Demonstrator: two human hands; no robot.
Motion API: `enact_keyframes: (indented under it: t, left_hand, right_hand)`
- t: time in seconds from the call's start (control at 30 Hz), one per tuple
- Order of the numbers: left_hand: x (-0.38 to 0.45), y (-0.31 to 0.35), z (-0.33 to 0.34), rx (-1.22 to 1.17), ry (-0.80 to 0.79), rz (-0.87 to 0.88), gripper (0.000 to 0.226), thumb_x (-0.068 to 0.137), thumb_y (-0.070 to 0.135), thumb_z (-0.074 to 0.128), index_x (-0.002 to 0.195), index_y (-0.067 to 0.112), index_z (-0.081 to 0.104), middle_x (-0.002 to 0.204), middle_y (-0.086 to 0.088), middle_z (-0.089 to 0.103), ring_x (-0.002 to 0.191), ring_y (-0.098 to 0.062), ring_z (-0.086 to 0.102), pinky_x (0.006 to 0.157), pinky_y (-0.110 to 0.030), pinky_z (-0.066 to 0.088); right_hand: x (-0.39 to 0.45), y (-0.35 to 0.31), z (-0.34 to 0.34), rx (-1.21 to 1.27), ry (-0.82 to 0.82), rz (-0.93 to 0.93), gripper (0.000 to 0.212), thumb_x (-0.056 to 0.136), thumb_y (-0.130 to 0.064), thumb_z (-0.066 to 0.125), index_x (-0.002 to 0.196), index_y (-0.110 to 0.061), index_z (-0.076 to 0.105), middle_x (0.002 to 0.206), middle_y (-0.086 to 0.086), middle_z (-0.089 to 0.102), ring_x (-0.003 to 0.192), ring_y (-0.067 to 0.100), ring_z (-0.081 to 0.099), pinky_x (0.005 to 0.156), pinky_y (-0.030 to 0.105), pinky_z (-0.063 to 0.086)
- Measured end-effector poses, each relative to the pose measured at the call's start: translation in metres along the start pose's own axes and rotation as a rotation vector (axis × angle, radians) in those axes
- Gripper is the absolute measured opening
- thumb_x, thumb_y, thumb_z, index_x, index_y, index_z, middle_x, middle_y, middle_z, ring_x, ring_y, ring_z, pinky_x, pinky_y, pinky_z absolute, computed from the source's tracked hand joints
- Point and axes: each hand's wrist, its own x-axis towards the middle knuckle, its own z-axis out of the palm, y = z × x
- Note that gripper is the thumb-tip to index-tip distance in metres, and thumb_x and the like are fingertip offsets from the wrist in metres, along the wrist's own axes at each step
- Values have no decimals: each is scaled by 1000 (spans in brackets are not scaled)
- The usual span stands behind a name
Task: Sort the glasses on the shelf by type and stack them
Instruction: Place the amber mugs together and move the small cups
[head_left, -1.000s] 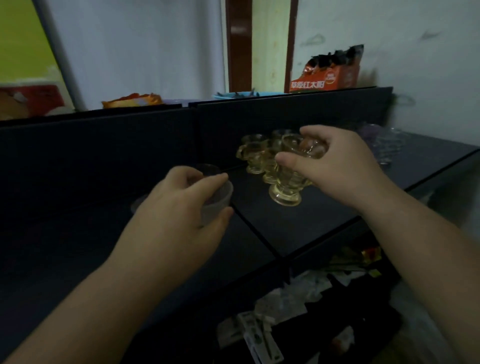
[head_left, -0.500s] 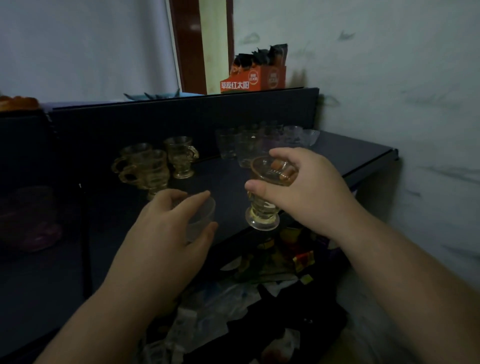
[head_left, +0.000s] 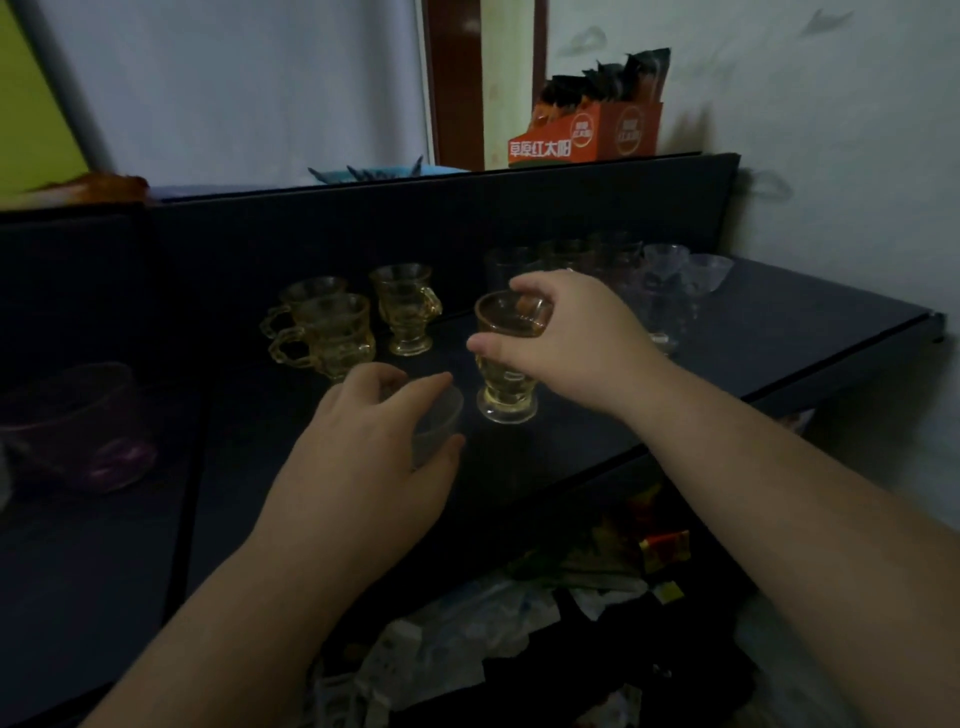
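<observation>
The right hand (head_left: 571, 338) grips an amber glass (head_left: 506, 358) by its rim, thumb on the near side and fingers curled over the far side; the glass stands upright, its foot at or just above the dark shelf (head_left: 779, 322), contact unclear. Just left of the amber glass, the left hand (head_left: 363, 457) curls round a small clear cup (head_left: 436, 426), fingers over its top and thumb along its near side. Behind and left of the amber glass stand three amber mugs (head_left: 332, 332) with handles, two close together and one apart nearer the glass. Behind and right of it, a cluster of clear glasses (head_left: 613, 265) sits against the shelf's back panel, dim and hard to count. Far to its left lies a purple bowl (head_left: 78, 426). Above and behind, an orange box (head_left: 587, 137) stands on the back panel's top.
</observation>
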Motion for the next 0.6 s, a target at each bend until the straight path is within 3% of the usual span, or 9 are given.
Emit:
enact_keyframes:
  t: [0.17,0.6]
  left_hand:
    - [9,-13,5,8,36,40,60,86,57,49,142,48,31,137,14,33,117,-1,30,84,-21,36]
    - [23,-16,7,25,60,-10,61,82,59,45,141,47,35,135,14,36,119,-6,36,90,-26,42]
  right_hand:
    - [38,-7,31,-23,-97,-41,84,76,-58,76,146,-19,48,141,-1,55,123,11,52,88,21,36]
    - [74,0,67,12,-135,-102,88,71,-62,77,143,-18,51,139,1,54,124,16,53,94,26,43]
